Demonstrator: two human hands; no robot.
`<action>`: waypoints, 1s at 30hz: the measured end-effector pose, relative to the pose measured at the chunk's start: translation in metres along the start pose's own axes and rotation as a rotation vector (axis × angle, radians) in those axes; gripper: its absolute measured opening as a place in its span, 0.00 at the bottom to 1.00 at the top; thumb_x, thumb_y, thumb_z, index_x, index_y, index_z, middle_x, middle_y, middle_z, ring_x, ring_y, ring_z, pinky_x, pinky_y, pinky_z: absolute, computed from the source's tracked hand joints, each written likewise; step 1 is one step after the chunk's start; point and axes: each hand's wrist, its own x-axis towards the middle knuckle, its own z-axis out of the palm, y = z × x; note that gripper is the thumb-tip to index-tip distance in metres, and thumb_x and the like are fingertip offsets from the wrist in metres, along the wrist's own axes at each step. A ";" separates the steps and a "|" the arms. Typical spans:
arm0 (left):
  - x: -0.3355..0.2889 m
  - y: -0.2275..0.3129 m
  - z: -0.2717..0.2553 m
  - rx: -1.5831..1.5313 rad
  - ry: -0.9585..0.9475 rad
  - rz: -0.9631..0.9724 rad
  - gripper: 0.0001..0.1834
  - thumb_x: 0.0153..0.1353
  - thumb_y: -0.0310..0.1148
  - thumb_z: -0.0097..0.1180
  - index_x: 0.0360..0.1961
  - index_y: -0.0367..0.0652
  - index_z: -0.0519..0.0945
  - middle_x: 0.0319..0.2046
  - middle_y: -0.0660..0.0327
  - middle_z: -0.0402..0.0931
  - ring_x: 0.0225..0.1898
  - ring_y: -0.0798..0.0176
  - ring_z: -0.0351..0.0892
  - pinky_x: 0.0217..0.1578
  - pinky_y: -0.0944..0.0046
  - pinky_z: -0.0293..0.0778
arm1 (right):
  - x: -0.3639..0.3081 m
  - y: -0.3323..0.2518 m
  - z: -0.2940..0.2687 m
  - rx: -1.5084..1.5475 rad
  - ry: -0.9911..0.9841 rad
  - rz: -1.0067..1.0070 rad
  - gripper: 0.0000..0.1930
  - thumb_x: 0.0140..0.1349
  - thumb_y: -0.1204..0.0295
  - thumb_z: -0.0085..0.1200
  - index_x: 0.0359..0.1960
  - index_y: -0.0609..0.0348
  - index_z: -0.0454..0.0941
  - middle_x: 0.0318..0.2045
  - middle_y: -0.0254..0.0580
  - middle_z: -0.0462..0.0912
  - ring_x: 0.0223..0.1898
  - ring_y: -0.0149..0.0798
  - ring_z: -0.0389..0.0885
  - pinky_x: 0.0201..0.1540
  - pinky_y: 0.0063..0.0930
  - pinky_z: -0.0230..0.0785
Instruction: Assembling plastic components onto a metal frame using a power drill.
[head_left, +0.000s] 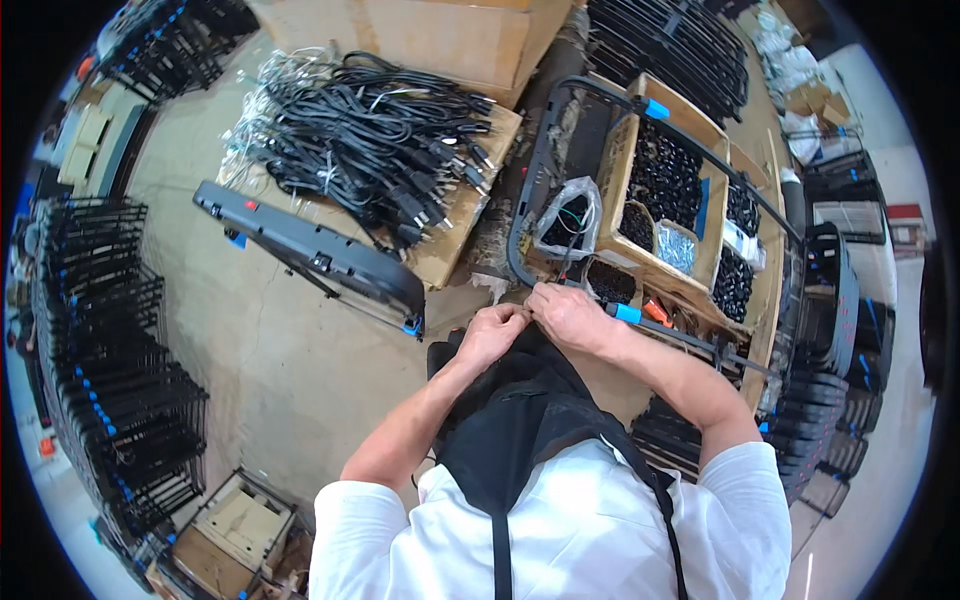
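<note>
My left hand (490, 335) and my right hand (568, 316) meet in front of my body, with thumbs and fingertips pinched together. What they pinch is too small to make out. Beside my right hand lies a black tubular frame (520, 225) with blue clips, resting across a wooden parts box (612, 190). Thin wires (572, 225) show inside the frame, near a clear plastic bag (590, 212) of small dark parts. My right wrist is close to a blue clip (628, 314) on the frame's near bar.
Black power cords (370, 140) are heaped on a cardboard-covered surface (450, 255) ahead. A black frame with a control panel (310, 245) stands left of it. Stacked black frames (110, 330) line the left side, with more (820, 400) at the right. Small black parts (665, 175) fill the box.
</note>
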 end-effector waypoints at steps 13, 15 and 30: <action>0.018 0.015 0.007 -0.084 -0.024 -0.165 0.14 0.72 0.39 0.60 0.44 0.38 0.88 0.21 0.73 0.72 0.20 0.75 0.66 0.22 0.67 0.64 | -0.041 0.122 0.198 -0.699 -0.368 0.426 0.37 0.69 0.54 0.57 0.67 0.75 0.64 0.47 0.68 0.87 0.56 0.62 0.86 0.63 0.57 0.75; 0.008 0.008 -0.008 -0.059 -0.014 -0.230 0.14 0.75 0.38 0.57 0.46 0.38 0.86 0.21 0.73 0.70 0.21 0.75 0.65 0.23 0.69 0.64 | 0.010 0.119 0.197 0.133 0.063 1.305 0.32 0.71 0.56 0.54 0.64 0.74 0.67 0.44 0.67 0.87 0.49 0.60 0.90 0.56 0.59 0.80; 0.013 0.004 0.008 -0.229 -0.203 -0.195 0.15 0.79 0.40 0.55 0.52 0.39 0.85 0.35 0.63 0.86 0.32 0.73 0.82 0.32 0.72 0.73 | -0.090 -0.041 0.135 0.760 0.153 1.237 0.21 0.66 0.61 0.57 0.54 0.63 0.80 0.38 0.62 0.87 0.41 0.58 0.88 0.46 0.51 0.78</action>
